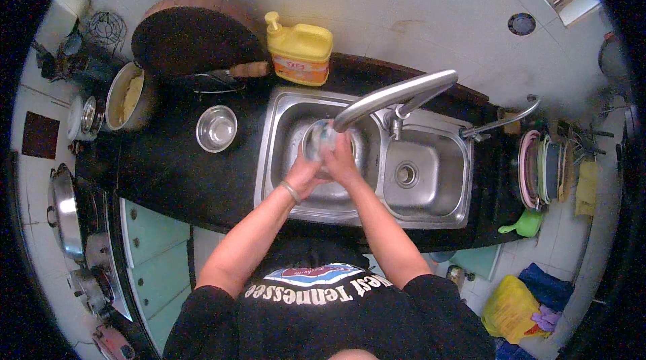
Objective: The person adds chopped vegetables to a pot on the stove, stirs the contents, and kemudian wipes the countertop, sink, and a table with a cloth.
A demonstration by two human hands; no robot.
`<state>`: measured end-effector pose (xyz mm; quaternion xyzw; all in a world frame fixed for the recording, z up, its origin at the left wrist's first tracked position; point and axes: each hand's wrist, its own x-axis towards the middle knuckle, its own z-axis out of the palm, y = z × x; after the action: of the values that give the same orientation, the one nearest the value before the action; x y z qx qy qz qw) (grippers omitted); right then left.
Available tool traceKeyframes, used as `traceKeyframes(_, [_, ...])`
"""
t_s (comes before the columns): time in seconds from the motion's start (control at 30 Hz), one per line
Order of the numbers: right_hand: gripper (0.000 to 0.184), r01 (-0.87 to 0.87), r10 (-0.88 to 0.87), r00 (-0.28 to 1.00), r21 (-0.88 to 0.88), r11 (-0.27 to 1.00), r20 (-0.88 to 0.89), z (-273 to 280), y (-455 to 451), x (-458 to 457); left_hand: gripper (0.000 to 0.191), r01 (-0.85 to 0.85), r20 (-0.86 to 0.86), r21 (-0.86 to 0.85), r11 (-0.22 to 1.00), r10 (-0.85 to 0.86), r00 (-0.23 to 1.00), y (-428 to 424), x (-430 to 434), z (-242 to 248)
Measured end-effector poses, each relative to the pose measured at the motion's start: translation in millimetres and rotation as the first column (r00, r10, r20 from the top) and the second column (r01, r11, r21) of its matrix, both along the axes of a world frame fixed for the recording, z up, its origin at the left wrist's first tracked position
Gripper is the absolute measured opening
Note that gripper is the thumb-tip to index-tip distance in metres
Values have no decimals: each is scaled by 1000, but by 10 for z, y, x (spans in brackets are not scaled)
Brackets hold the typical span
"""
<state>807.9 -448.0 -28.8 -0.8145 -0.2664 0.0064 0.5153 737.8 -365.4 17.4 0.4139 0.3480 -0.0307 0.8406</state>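
Inside the left basin of a stainless steel double sink (272, 158), both my hands are on a round bowl (313, 144), blurred by motion. My left hand (305, 174), with a bracelet at its wrist, grips the bowl's near left side. Across its right side lies my right hand (339, 159), with the fingers at the far end blurred. A pale patch inside the bowl is too smeared to tell. The faucet spout (398, 95) arches over the basin and ends just above my right fingers.
A metal bowl (217, 129) stands on the black counter (171, 178) left of the sink. Behind are a yellow pump jug (300, 52), a wooden-handled knife (247, 70) and a large round board (197, 39). Plates (529, 168) and a green scoop (527, 223) sit at right.
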Motion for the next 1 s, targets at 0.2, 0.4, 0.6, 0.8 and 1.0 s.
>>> traceKeyframes(0.2, [36,-572,523,791,-79,817,-317,194,-140,58,60,303,8,40,952,-304,953,324,-99,-91])
traceKeyframes(0.4, [22,-537,590,716,-246,807,372,447,-123,61,64,419,-87,-188,889,-440,894,367,-122,91])
traceKeyframes(0.6, [50,-422,494,870,-546,724,-17,86,-195,86,70,180,20,72,981,-182,983,223,-37,-47])
traceKeyframes(0.8, [88,-486,453,797,21,874,-399,102,-281,-46,68,289,120,-4,957,-286,951,314,-74,-219])
traceKeyframes(1.0, [59,265,367,420,499,825,-830,177,-420,-150,64,121,-9,-413,903,-137,991,339,-272,-448])
